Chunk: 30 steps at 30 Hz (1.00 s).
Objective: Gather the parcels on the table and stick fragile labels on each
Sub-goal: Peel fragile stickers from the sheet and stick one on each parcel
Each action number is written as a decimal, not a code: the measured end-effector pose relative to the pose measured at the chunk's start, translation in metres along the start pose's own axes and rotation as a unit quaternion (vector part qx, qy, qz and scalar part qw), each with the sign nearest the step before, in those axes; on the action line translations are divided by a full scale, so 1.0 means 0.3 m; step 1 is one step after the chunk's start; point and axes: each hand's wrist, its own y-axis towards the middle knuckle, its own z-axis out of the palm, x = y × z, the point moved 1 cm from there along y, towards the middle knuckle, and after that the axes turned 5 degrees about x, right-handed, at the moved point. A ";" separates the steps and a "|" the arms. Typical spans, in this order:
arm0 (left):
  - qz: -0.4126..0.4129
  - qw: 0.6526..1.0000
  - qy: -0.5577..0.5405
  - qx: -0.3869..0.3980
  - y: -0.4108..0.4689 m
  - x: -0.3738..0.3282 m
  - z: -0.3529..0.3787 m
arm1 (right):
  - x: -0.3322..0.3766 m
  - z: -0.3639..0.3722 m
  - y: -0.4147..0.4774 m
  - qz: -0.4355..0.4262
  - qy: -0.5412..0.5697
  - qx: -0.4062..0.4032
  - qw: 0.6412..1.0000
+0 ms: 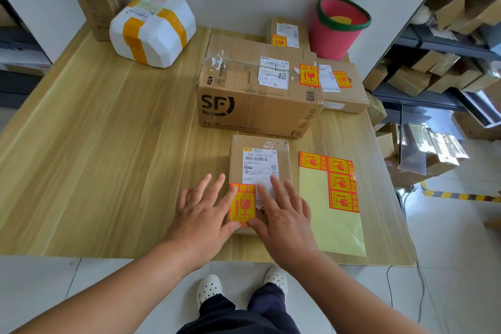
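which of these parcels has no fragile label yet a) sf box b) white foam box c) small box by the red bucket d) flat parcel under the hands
B: the white foam box bears no red-and-yellow sticker on any side in view, while the other three each carry one.

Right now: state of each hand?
Left hand: open, straight fingers pressing the fragile label onto the small parcel.
Right hand: open, flat on the same parcel.

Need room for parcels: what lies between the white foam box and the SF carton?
Head view: only bare wooden table between the orange-taped white foam box and the brown SF cardboard carton.
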 end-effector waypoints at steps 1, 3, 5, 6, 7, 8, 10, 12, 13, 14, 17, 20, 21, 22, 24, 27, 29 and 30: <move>0.001 1.000 -0.006 0.002 0.000 0.000 -0.002 | 0.001 -0.004 -0.001 0.006 -0.006 0.006 1.000; 0.001 1.000 -0.017 -0.004 0.002 -0.006 -0.019 | 0.008 -0.018 -0.002 0.012 0.002 0.017 1.000; -0.012 0.999 -0.046 -0.006 0.012 -0.011 -0.058 | 0.016 -0.054 0.006 0.019 0.037 0.012 0.999; -0.022 0.998 -0.065 -0.009 0.026 -0.010 -0.088 | 0.016 -0.080 0.016 0.026 0.055 0.000 0.998; -0.030 0.996 -0.086 -0.021 0.044 -0.007 -0.127 | 0.012 -0.113 0.031 0.035 0.071 -0.021 0.997; -0.034 0.993 -0.109 -0.043 0.066 0.000 -0.165 | 0.004 -0.148 0.049 0.045 0.085 -0.044 0.994; -0.037 0.983 -0.158 -0.084 0.115 0.018 -0.249 | -0.019 -0.222 0.095 0.065 0.102 -0.083 0.989; -0.043 0.973 -0.194 -0.115 0.170 0.034 -0.327 | -0.044 -0.291 0.147 0.079 0.118 -0.116 0.983; -0.051 0.970 -0.204 -0.123 0.200 0.043 -0.359 | -0.058 -0.322 0.174 0.086 0.131 -0.128 0.979; -0.063 0.967 -0.213 -0.126 0.230 0.051 -0.386 | -0.073 -0.351 0.202 0.094 0.146 -0.139 0.975; -0.115 0.955 -0.243 -0.122 0.328 0.084 -0.441 | -0.126 -0.414 0.295 0.128 0.198 -0.156 0.959; -0.176 0.943 -0.264 -0.100 0.412 0.121 -0.471 | -0.180 -0.449 0.400 0.168 0.258 -0.155 0.939; -0.193 0.937 -0.276 -0.093 0.437 0.132 -0.478 | -0.195 -0.454 0.435 0.178 0.270 -0.150 0.934; -0.207 0.929 -0.294 -0.087 0.464 0.144 -0.483 | -0.207 -0.459 0.467 0.189 0.284 -0.147 0.929; -0.233 0.912 -0.331 -0.073 0.515 0.163 -0.493 | -0.231 -0.462 0.527 0.212 0.329 -0.143 0.909; -0.267 0.877 -0.394 -0.064 0.591 0.185 -0.495 | -0.248 -0.454 0.590 0.213 0.385 -0.142 0.887; -0.285 0.842 -0.452 -0.070 0.631 0.193 -0.486 | -0.258 -0.441 0.618 0.198 0.399 -0.155 0.882; -0.289 0.831 -0.469 -0.074 0.645 0.196 -0.478 | -0.255 -0.436 0.626 0.192 0.401 -0.157 0.882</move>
